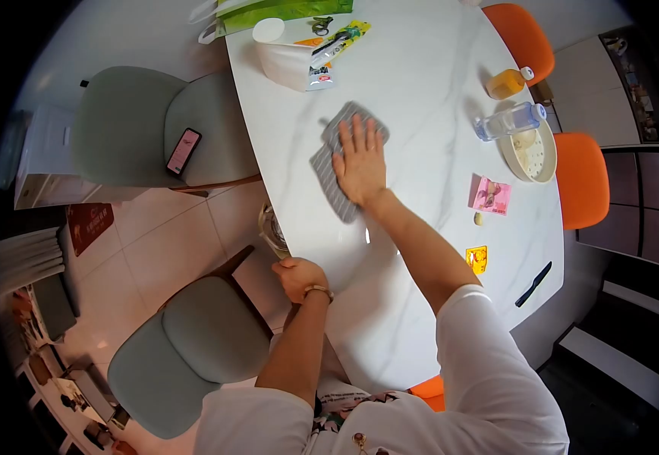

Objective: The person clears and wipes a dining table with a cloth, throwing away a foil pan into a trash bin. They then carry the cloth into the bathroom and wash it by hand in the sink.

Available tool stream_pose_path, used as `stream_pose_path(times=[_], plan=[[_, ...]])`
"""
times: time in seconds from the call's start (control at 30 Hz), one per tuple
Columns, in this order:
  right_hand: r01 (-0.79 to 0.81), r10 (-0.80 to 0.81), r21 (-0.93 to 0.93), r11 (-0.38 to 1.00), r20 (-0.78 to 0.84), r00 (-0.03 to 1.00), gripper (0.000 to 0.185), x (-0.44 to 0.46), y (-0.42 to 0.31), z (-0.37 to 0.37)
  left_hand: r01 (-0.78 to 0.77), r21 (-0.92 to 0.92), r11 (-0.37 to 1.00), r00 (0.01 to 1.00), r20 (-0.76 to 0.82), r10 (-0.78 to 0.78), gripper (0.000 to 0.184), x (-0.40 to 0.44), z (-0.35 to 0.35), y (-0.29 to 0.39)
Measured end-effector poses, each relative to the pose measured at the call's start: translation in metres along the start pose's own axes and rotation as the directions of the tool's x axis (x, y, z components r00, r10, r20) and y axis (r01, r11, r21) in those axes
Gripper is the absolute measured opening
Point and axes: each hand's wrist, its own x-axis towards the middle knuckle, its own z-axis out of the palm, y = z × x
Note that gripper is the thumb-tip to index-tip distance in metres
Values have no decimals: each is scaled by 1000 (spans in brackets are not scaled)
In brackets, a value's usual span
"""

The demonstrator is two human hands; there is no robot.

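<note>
- Filling the middle: smooth white table, grey-veined, marble-look, rounded corner.
- Grey chair, curved back, at table's left side, phone on seat.
- Striped grey cloth, on tabletop directly under right palm, spilling leftward and just past fingertips; long axis runs roughly away from the person. Soft, thin-looking, uneven outline.
- Right hand, nearer one: fingers extended, slightly spread, flat on cloth, not pinching.
- Left hand, curled by table edge, well apart from cloth; can't tell what, if anything, it grips.
- Pink packet, squarish, right of cloth.
</note>
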Motion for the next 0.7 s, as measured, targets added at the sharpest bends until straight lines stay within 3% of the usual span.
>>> stream_pose_path(times=[0.03, 0.1, 0.13, 0.23, 0.3, 0.37, 0.5, 0.7], plan=[[-1, 1, -1, 1000, 0, 1000, 58, -15, -1, -7, 11, 0, 1000, 1000, 22, -11, 36, 2, 1, 0], [235, -251, 147, 961, 104, 962, 58, -47, 5, -24, 18, 4, 1000, 999, 43, -18, 36, 5, 4, -3], [235, -251, 146, 961, 101, 963, 58, -64, 9, -34, 6, 3, 1000, 1000, 20, -6, 35, 6, 7, -4], [-39, 15, 87, 995, 258, 966, 65, -106, 30, -58, -3, -13, 1000, 1000, 4, 3, 33, 4, 6, -3], [-207, 187, 73, 976, 212, 959, 70, -103, 37, -55, 0, -19, 1000, 1000, 5, 0, 32, 3, 7, -5], [-199, 201, -26, 980, 55, 978, 72, -77, 44, -40, 5, -9, 1000, 1000, 3, -5, 31, 6, 11, -4], [-173, 169, -28, 984, -107, 980, 71, 23, 70, -5, -26, 25, 999, 1000, -2, 26, 30, 4, 5, -4], [-114, 109, -73, 991, -65, 992, 66, 87, 39, 14, -51, -17, 999, 994, -100, 49, 31, 7, 15, -10]])
